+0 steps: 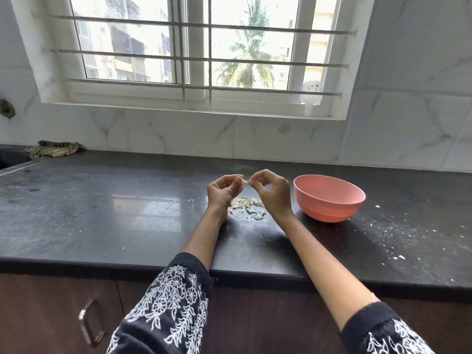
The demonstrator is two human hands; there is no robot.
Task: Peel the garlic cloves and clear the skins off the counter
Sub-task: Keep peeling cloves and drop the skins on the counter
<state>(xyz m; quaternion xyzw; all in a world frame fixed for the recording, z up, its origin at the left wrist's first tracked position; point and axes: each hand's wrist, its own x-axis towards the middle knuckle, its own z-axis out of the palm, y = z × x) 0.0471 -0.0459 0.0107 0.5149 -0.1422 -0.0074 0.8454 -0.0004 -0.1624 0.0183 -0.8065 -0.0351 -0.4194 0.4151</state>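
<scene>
A small pale garlic clove point(245, 182) is pinched between the fingertips of both hands, a little above the black counter point(102, 213). My left hand point(223, 191) grips its left end and my right hand point(273, 194) pinches its right end. Below the hands a loose pile of papery garlic skins point(249, 206) lies on the counter. A pink bowl point(329, 198) stands just right of my right hand; I cannot see what is inside it.
A striped cloth point(53, 149) lies at the back left by the sink edge. White flecks point(398, 256) are scattered on the counter at right. The tiled wall and a barred window rise behind. Cabinet doors with a metal handle point(89, 325) are below the counter's front edge.
</scene>
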